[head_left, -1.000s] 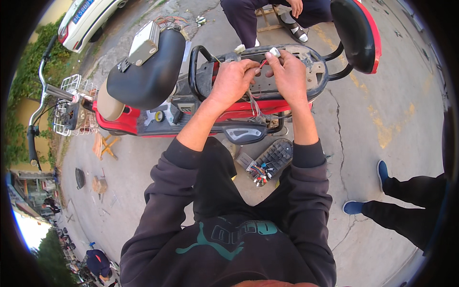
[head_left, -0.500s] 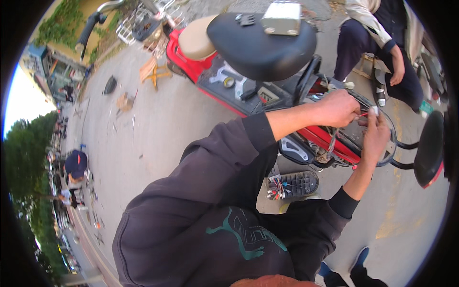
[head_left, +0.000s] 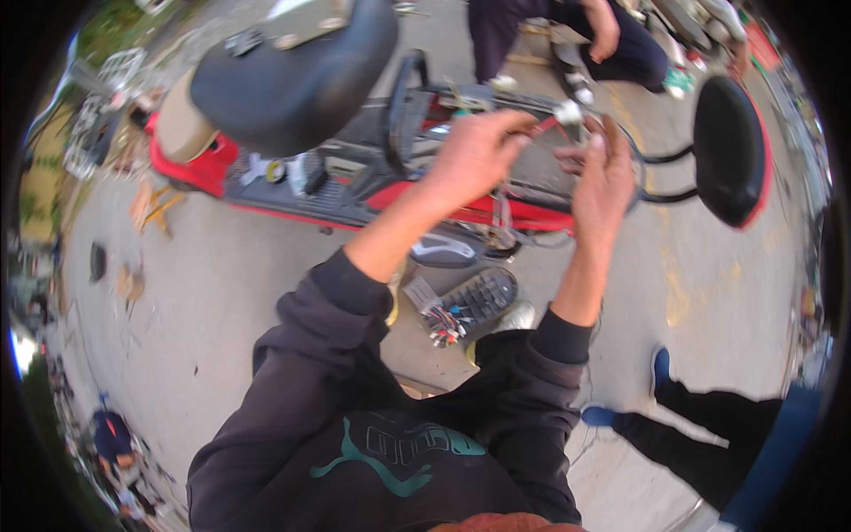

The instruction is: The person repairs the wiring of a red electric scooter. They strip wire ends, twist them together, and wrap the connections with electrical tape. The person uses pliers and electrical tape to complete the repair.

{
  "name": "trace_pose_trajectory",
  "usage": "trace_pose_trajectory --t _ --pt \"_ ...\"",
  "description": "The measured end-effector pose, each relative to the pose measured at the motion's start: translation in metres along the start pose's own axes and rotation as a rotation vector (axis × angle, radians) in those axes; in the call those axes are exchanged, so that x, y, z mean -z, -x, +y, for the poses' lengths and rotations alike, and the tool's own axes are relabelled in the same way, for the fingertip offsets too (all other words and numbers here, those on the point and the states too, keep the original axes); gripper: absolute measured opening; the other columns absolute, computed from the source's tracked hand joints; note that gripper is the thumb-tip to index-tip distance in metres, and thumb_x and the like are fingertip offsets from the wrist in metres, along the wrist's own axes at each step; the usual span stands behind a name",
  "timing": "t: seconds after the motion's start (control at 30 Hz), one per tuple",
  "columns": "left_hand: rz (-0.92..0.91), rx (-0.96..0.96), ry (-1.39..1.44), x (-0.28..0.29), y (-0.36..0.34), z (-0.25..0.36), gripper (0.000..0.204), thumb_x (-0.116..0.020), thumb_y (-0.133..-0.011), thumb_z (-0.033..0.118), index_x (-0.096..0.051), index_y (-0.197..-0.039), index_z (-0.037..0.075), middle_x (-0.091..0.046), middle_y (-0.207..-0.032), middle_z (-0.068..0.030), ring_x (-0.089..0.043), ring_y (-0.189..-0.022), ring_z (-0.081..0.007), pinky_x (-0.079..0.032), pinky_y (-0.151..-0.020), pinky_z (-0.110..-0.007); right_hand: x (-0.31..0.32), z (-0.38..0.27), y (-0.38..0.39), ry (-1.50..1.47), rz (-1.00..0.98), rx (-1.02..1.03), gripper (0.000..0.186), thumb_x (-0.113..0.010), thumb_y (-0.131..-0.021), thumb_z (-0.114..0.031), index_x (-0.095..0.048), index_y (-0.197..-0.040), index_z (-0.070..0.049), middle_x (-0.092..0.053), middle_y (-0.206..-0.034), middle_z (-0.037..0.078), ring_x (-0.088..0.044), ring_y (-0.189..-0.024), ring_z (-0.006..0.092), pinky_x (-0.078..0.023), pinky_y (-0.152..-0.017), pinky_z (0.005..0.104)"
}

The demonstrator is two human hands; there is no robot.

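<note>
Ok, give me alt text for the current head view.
A person's left hand pinches a red wire leading to a white connector, the right hand close beside it, above the rear of a red scooter. Below, coloured plugs lie at one end of a dark ribbed panel.

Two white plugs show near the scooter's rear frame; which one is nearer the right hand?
The lower-right plug, close to the right hand, with a red wire at its left. The other white plug is farther up and left in the picture.

own hands (head_left: pixel 479 155) (head_left: pixel 606 182): 2; red scooter (head_left: pixel 542 215): 1; backrest (head_left: pixel 727 155): 1; blue shoes (head_left: pixel 599 416): 2
</note>
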State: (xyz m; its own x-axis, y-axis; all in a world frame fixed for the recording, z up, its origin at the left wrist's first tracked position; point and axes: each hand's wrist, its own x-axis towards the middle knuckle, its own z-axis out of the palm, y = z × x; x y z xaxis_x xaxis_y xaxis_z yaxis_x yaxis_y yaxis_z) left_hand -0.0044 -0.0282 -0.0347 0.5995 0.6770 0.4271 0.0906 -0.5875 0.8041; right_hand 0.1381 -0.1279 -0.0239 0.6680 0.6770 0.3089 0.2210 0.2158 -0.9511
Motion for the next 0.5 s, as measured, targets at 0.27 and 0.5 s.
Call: trace_pose_trajectory --t 0.27,0.5 --pt "0.185 -0.172 -0.074 0.012 0.023 0.018 0.033 -0.062 -0.094 0.000 -0.064 -0.127 0.002 -0.070 -0.115 -0.0149 -0.071 -0.100 -0.0252 -0.057 -0.081 -0.033 0.008 -0.006 0.030 0.101 0.308 0.015 0.036 -0.053 -0.106 -0.015 -0.052 -0.136 0.006 -0.070 -0.111 0.012 -0.068 -0.084 0.0131 -0.051 -0.072 0.0246" --pt "0.208 -0.007 -0.339 0.132 0.165 0.018 0.020 -0.070 -0.089 0.006 -0.072 -0.109 0.003 -0.073 -0.101 -0.0156 -0.072 -0.085 -0.0282 -0.057 -0.075 -0.035 0.032 0.002 0.050 0.239 0.499 0.108 0.032 -0.056 -0.106 -0.028 -0.067 -0.120 -0.002 -0.074 -0.098 0.009 -0.067 -0.082 0.0143 -0.051 -0.070 0.0284"
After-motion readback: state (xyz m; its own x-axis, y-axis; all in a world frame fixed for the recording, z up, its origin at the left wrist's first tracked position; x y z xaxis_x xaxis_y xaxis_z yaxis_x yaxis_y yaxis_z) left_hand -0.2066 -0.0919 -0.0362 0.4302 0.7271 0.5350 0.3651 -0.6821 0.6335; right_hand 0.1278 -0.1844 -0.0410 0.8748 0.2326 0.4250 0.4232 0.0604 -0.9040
